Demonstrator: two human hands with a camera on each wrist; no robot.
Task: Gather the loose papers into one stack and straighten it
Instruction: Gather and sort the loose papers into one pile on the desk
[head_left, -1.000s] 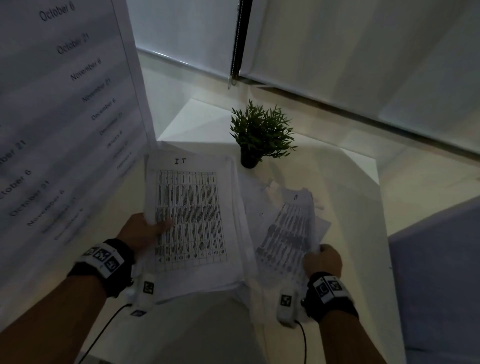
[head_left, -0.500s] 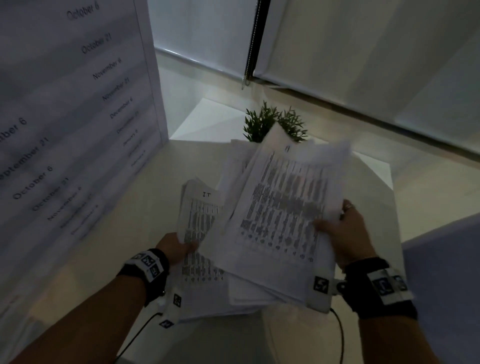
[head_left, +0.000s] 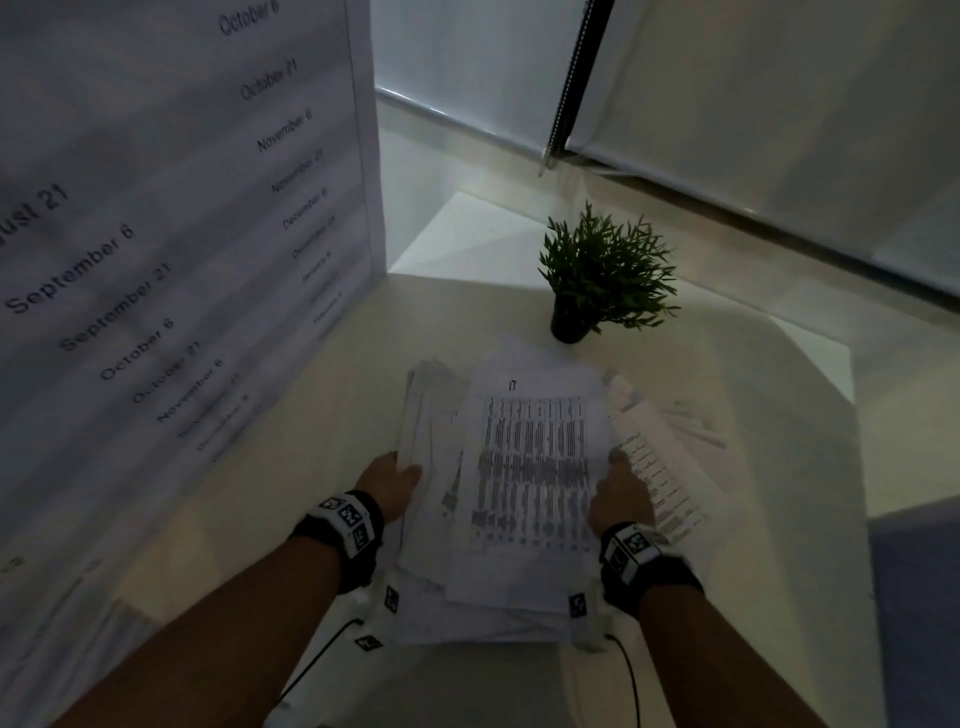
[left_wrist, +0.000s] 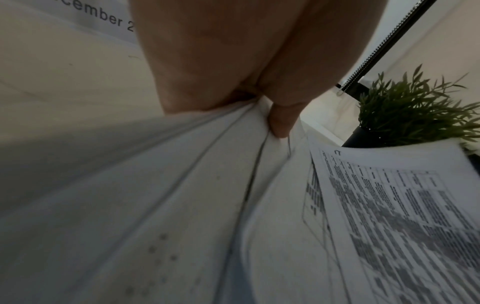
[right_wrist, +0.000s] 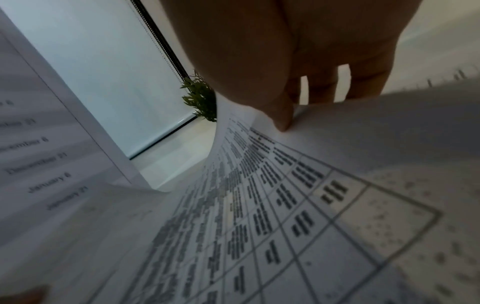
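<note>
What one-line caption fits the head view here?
Both hands, left hand and right hand, grip an uneven stack of printed papers on a white table near a potted plant.

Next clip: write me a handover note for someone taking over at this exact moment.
Left hand: grips the left edge of the paper stack.
Right hand: holds its right edge, thumb on the top printed sheet.
Stack lies on the white table, in front of the potted plant.
Done: most papers gathered.
Left: sheets fan out to the right, edges uneven; pull them in and square up.

Right hand (right_wrist: 298, 61) gripping papers (right_wrist: 259, 205)
</note>
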